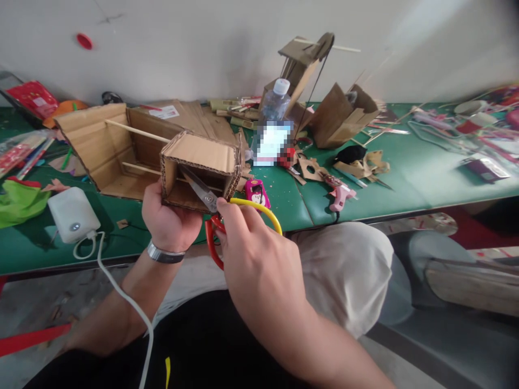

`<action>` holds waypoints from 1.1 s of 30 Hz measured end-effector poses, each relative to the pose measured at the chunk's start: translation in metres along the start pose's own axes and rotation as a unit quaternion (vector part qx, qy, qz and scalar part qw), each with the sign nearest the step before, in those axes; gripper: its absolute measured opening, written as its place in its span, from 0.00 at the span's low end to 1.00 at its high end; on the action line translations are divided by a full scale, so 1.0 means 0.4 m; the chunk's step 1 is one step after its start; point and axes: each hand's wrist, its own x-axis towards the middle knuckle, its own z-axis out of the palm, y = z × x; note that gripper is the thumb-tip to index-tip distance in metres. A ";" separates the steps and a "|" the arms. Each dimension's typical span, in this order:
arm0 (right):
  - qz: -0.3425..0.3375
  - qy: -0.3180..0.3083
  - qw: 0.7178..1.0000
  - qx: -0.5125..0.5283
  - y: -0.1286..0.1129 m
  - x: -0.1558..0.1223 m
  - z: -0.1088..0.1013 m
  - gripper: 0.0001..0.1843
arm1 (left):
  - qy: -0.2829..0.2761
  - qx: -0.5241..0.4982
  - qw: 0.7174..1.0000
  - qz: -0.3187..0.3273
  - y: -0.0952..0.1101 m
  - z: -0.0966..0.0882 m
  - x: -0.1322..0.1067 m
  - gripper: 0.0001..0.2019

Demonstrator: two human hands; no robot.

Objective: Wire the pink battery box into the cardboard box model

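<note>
My left hand (172, 221) grips a cardboard box structure (203, 148) from underneath, at its small open-ended box. Thin wooden sticks (138, 131) join that small box to a larger cardboard part (97, 140) on the left. My right hand (259, 248) is closed around a pair of scissors (211, 201) with one red and one yellow handle loop. Their metal blades point up and left into the mouth of the small box. Whether the tips touch the cardboard inside, I cannot tell. The fingers of my left hand are mostly hidden beneath the box.
A white power bank (75, 213) with a cable lies left on the green table (292, 194). Behind stand a plastic bottle (278, 100) and a cardboard model (302, 59). A pink glue gun (343, 195), another cardboard box (340, 116) and scraps lie to the right.
</note>
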 end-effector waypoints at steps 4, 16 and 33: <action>0.006 -0.013 0.997 0.072 0.014 0.002 0.006 0.17 | -0.021 -0.021 1.000 -0.004 0.001 0.001 -0.002 0.13; 0.024 -0.002 0.998 0.060 0.003 0.003 0.007 0.15 | -0.028 -0.024 0.999 -0.003 0.005 0.012 -0.013 0.14; -0.008 0.048 0.996 0.077 0.017 0.000 0.022 0.13 | -0.024 0.007 0.995 0.094 0.001 0.009 -0.008 0.13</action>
